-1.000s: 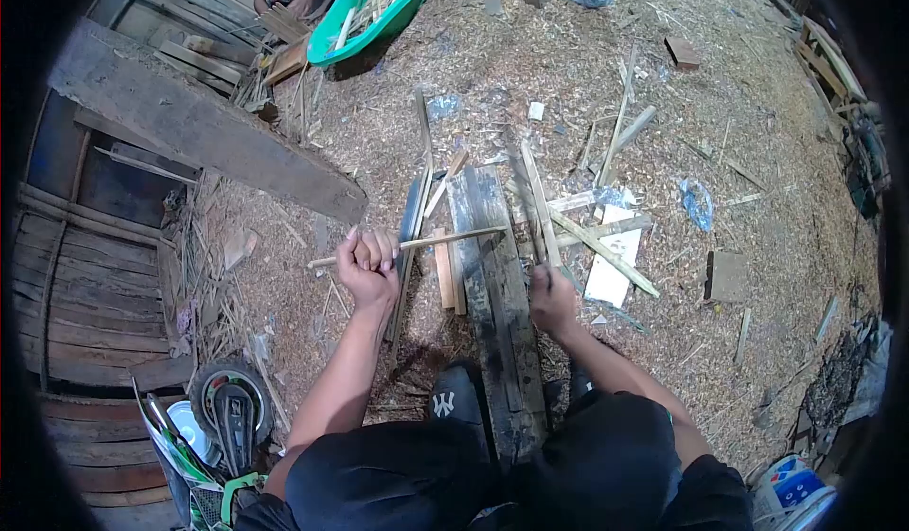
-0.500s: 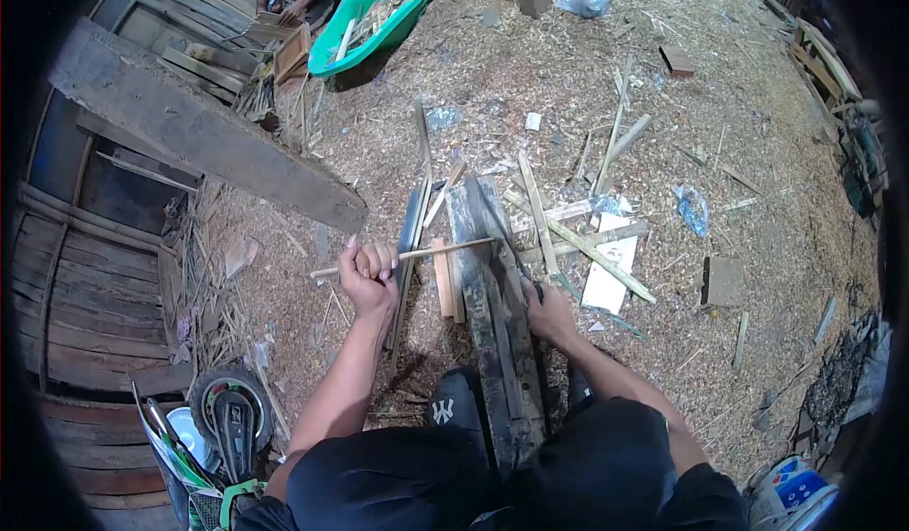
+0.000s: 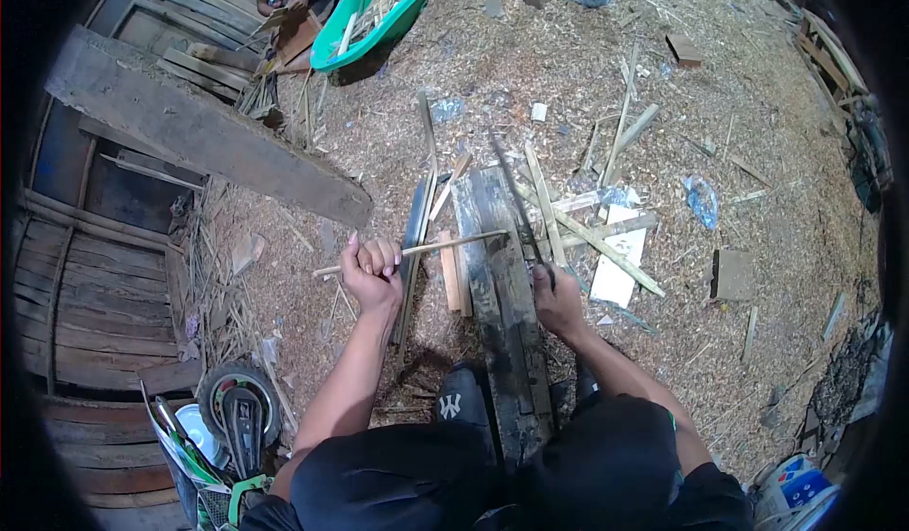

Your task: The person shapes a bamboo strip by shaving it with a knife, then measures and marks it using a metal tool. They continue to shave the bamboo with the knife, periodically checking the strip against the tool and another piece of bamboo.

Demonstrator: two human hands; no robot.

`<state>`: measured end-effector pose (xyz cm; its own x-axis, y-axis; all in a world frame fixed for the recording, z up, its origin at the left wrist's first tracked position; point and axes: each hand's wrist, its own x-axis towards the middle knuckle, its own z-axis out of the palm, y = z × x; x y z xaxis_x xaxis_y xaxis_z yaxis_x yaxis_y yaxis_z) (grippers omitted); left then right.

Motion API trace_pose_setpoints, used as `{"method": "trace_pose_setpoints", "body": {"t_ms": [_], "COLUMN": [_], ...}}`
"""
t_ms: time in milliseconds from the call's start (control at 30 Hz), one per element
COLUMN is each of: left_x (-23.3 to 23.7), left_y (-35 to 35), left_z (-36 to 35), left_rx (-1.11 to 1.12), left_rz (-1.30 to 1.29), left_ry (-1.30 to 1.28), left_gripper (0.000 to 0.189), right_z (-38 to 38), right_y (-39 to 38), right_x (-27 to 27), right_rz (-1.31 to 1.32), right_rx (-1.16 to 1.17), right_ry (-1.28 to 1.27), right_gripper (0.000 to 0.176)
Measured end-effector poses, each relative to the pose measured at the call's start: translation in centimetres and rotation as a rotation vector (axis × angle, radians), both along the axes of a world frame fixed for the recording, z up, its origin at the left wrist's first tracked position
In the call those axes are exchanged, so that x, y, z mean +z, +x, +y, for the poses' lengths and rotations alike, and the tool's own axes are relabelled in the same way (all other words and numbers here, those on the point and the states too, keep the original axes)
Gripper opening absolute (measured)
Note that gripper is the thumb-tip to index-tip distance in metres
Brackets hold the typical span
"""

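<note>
My left hand [image 3: 372,273] is closed around a thin wooden stick [image 3: 440,247]. The stick's right end lies over a thick, worn wooden beam [image 3: 507,342] that extends away from me between my legs. Closed on the handle of a machete [image 3: 521,204], my right hand [image 3: 559,302] is just right of the beam. The long dark blade points away from me and slants up to the left, close to the stick's end. How the handle looks is mostly hidden by my fingers.
Wood strips [image 3: 544,199] and a white sheet [image 3: 618,261] lie beyond the beam. A slanting post [image 3: 208,143] stands at left. Farther back, another person's hand [image 3: 300,0] works near a green tub [image 3: 398,19]. Shavings cover the ground.
The machete blade has come up off the beam and swung away from the stick, with my right hand shifting slightly right. My left hand still holds the stick in nearly the same place.
</note>
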<state>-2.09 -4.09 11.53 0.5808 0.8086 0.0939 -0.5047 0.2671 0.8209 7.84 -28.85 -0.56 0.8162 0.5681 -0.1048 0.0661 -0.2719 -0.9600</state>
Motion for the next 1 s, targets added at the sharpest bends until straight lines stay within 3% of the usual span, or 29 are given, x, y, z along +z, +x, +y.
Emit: {"method": "trace_pose_setpoints", "body": {"t_ms": [100,167,200,333,400,500,533,633,700,767,833,900,933,1000], "left_x": [0.1,0.3,0.3,0.2,0.1,0.1,0.1,0.2,0.1,0.0,0.0,0.1,0.1,0.2], "left_y": [0.0,0.0,0.1,0.4,0.3,0.3,0.3,0.7,0.6,0.3,0.2,0.1,0.1,0.5], "left_z": [-0.1,-0.2,-0.3,-0.2,-0.3,-0.3,-0.2,-0.1,-0.2,-0.3,-0.2,-0.1,-0.3,-0.1], "left_rx": [0.029,0.025,0.020,0.054,0.037,0.066,0.064,0.036,0.051,0.051,0.047,0.018,0.014,0.076], "left_rz": [0.014,0.013,0.019,0.023,0.005,0.018,0.008,0.012,0.004,0.006,-0.009,0.009,0.003,0.022], "left_ry": [-0.015,-0.013,-0.014,-0.023,0.011,-0.011,-0.010,-0.008,-0.025,-0.023,-0.023,0.027,0.025,-0.044], "left_gripper": [0.052,0.052,0.052,0.049,0.049,0.050,0.050,0.050,0.050,0.050,0.050,0.050,0.050,0.050], "right_z": [-0.2,0.5,0.0,0.0,-0.1,-0.2,0.1,0.1,-0.2,-0.6,-0.5,0.3,0.0,-0.3], "right_y": [-0.7,-1.1,-0.8,-0.2,0.0,-0.5,-0.3,0.1,0.1,0.0,-0.4,-0.1,0.5,0.8], "right_x": [-1.5,-7.0,-3.9,-0.9,0.7,-1.6,-2.0,-1.3,0.0,0.7,-1.8,-2.7,-2.0,-0.1], "right_rz": [-0.025,-0.158,0.011,-0.042,0.004,-0.156,-0.016,-0.066,-0.055,-0.034,-0.098,-0.192,-0.027,-0.019], "right_rx": [-0.047,0.061,0.044,0.027,-0.041,-0.016,0.092,0.079,0.068,0.033,0.027,0.078,0.081,0.081], "right_ry": [0.174,-0.094,-0.112,-0.119,0.126,0.006,-0.215,-0.237,-0.181,0.037,0.083,-0.363,-0.308,-0.248], "right_gripper": [0.049,0.051,0.051,0.051,0.051,0.050,0.048,0.048,0.048,0.047,0.044,0.043,0.045,0.047]}}
